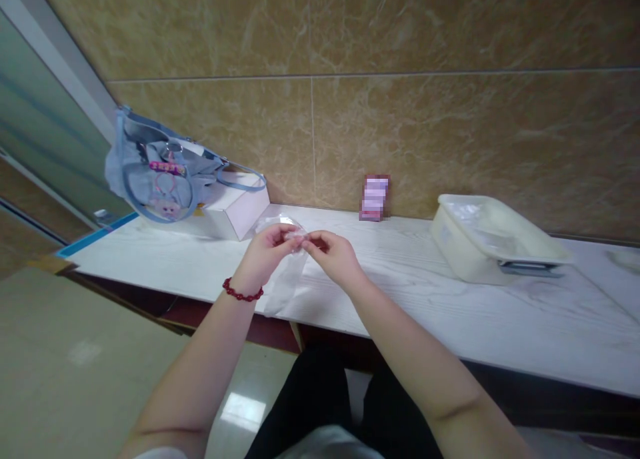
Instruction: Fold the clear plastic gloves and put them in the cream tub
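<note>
A clear plastic bag (289, 282) hangs between my hands, over the front part of the white wood-grain counter. My left hand (269, 249), with a dark red bead bracelet on its wrist, pinches the top of the bag. Right beside it, my right hand (333, 252) pinches the same top edge, and the fingertips of both hands nearly meet. Whether anything small lies between the fingertips is too blurred to tell.
A light blue handbag (135, 175) rests on a white box (240, 212) at the left. A phone-like object (375, 197) leans on the tiled wall. On the right stands a cream bin (457, 249) with clear plastic inside. The counter's front edge runs below my hands.
</note>
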A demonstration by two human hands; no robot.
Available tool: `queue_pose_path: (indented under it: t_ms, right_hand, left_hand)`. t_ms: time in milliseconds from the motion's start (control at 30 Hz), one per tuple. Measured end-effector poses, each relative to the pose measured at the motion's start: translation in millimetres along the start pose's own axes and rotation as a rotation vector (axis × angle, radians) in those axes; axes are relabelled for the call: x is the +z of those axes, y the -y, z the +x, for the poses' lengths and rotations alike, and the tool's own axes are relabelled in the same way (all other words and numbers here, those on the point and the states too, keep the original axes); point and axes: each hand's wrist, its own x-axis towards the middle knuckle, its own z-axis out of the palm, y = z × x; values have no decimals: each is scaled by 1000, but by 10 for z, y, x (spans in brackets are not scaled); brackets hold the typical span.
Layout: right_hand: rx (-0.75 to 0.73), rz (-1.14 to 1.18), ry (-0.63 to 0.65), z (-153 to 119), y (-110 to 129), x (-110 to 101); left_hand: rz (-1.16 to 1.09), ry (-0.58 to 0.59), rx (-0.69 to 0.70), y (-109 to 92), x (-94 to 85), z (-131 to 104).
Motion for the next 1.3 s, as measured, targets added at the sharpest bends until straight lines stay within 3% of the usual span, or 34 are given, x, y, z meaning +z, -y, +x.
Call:
queue_pose_path:
  t_ms: [200, 400, 467, 567, 700, 800, 1067, 1300]
  right_hand:
    - [46, -62, -44, 53, -94, -126]
    - [116, -114, -54, 200, -192, -332]
    - [156, -84, -75, 250, -256, -417]
    - [187, -2, -164, 288, -341, -547]
    - [226, 174, -331, 206, -416, -734]
    - [256, 292, -421, 37, -462, -892]
    - [371, 337, -494, -447, -610, -1224]
    - [387, 271, -499, -606, -557, -1381]
  left_hand:
    - [118, 35, 24, 124, 16, 187]
    - [586, 153, 118, 8, -98, 441]
    - [729, 123, 151, -15, -167, 553]
    - [835, -14, 175, 59, -331, 753]
    - [856, -262, 75, 342, -631, 1015]
    - [919, -338, -14, 593, -813, 1130]
    - [1116, -281, -270, 1047, -982, 1077]
    - [1117, -208, -327, 1065, -1178, 1102]
